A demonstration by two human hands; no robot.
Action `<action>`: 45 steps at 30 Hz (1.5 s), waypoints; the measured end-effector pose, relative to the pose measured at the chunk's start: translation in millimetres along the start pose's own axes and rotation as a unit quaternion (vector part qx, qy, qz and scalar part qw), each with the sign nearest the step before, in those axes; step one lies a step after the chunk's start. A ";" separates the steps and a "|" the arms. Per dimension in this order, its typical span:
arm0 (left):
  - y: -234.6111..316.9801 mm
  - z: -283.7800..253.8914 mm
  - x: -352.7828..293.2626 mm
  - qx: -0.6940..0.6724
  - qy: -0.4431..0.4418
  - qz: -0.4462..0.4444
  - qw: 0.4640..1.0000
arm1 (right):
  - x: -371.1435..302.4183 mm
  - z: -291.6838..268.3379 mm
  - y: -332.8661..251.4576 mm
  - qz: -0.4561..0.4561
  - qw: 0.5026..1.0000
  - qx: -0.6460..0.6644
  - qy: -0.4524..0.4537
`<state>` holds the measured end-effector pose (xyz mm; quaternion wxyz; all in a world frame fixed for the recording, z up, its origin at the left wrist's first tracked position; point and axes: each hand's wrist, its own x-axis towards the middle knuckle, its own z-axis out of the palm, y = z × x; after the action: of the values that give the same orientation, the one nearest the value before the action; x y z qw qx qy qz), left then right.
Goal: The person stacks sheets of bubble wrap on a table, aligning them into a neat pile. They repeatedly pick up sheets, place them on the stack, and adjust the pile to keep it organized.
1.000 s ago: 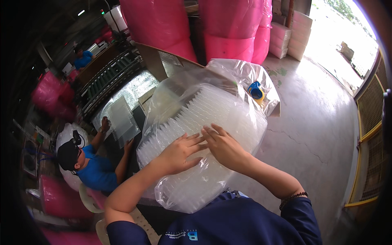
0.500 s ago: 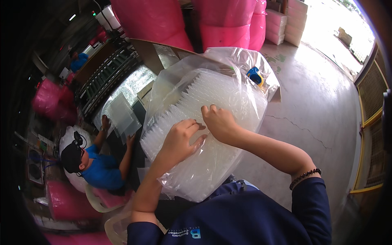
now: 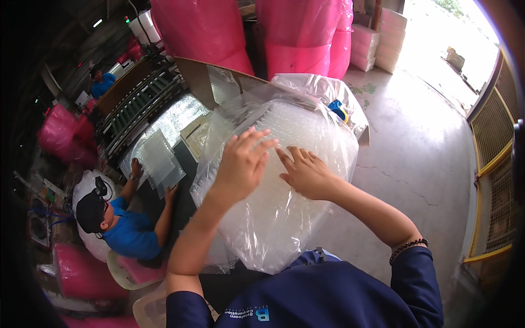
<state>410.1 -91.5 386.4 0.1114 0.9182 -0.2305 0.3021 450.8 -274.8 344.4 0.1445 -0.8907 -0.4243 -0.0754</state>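
A large clear plastic bag (image 3: 262,229) lies in front of me, full of stacked translucent white sheets or pouches whose edges show through the film. My left hand (image 3: 243,164) is raised over the bag's left half, fingers apart and holding nothing. Lower down, my right hand (image 3: 306,172) rests on the film with its fingers spread. The two hands are close together near the middle of the bag. Past the bag's far right corner sits a blue and yellow tape dispenser (image 3: 338,111) on clear plastic film.
At my left a co-worker in a blue shirt (image 3: 131,227) handles clear bubble-wrap pouches (image 3: 164,158) on the dark table. A roller conveyor (image 3: 139,101) stands beyond. Large pink wrapped bundles (image 3: 301,38) rise behind the bag. A yellow-framed mesh fence (image 3: 495,164) runs along the right.
My left hand has lifted away and opened. The right hand has gone from curled fingers to spread on the film. The bag's film now lies further over the stack.
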 end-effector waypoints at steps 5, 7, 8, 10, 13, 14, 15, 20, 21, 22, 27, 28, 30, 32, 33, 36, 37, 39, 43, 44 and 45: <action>-27.6 -41.8 33.8 0.091 0.025 -0.102 0.990 | 34.8 -61.5 -16.2 0.031 0.964 -0.055 0.258; -44.6 -31.5 32.6 0.077 -0.044 -0.262 0.961 | 27.4 -16.9 6.1 0.093 0.974 -0.125 0.167; -57.4 -21.3 29.6 0.068 -0.080 -0.336 0.936 | 15.4 16.4 23.9 0.097 0.987 -0.117 0.054; -113.2 6.8 -7.3 -0.085 -0.285 -0.351 0.888 | 16.6 15.2 16.6 0.102 0.987 -0.120 0.033; -135.4 41.4 -37.9 -0.324 -0.255 -0.472 0.780 | 3.8 22.5 16.1 0.081 0.988 -0.112 0.063; -128.4 32.4 -34.7 -0.371 -0.248 -0.464 0.765 | -1.3 22.1 15.9 0.114 0.984 -0.123 0.058; -119.7 24.0 -23.9 -0.416 -0.238 -0.457 0.749 | -6.9 16.1 13.9 0.143 0.979 -0.133 0.054; -32.3 14.4 12.9 -0.591 -0.157 -0.375 0.697 | -65.9 -13.7 22.8 0.312 0.934 -0.155 0.080; -9.2 15.6 24.9 -0.605 -0.135 -0.375 0.690 | -81.7 -16.0 29.8 0.324 0.926 -0.169 0.097; 12.1 11.8 33.3 -0.614 -0.108 -0.380 0.683 | -91.6 -16.6 33.0 0.310 0.929 -0.161 0.120; 79.0 8.7 72.8 -0.569 -0.074 -0.370 0.731 | -133.7 -3.6 65.7 0.283 0.926 -0.075 0.236; 85.8 11.2 78.2 -0.565 -0.069 -0.353 0.743 | -136.9 1.7 71.6 0.282 0.922 -0.041 0.263; 103.3 16.6 85.1 -0.519 -0.062 -0.317 0.791 | -139.7 15.1 79.4 0.215 0.921 0.026 0.323; 129.5 25.0 89.4 -0.439 -0.063 -0.256 0.859 | -153.3 45.3 100.2 0.181 0.892 0.118 0.396; 142.7 36.3 82.1 -0.372 -0.035 -0.206 0.904 | -163.1 67.7 116.4 0.174 0.915 0.021 0.364; 169.0 91.1 50.2 -0.323 -0.054 -0.166 0.930 | -189.7 147.8 146.7 0.144 0.935 0.055 0.320; 174.2 113.4 37.2 -0.339 -0.078 -0.204 0.915 | -198.8 167.1 144.9 0.149 0.945 0.041 0.289; 175.9 169.9 -10.9 -0.443 -0.099 -0.251 0.855 | -215.6 198.3 141.1 0.167 0.964 0.086 0.190; 234.9 245.7 -71.5 -0.396 -0.149 -0.295 0.857 | -293.9 268.7 184.8 0.302 0.760 0.575 0.015; 240.4 250.6 -72.8 -0.395 -0.149 -0.322 0.847 | -292.3 264.6 175.4 0.319 0.748 0.577 0.070; 240.2 251.5 -68.5 -0.390 -0.143 -0.341 0.843 | -285.6 254.4 158.9 0.334 0.733 0.579 0.124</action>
<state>370.2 -362.3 161.2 0.5221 0.8528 -0.0152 -0.0046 397.8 -497.7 -0.6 0.6996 -0.7017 -0.0397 0.1287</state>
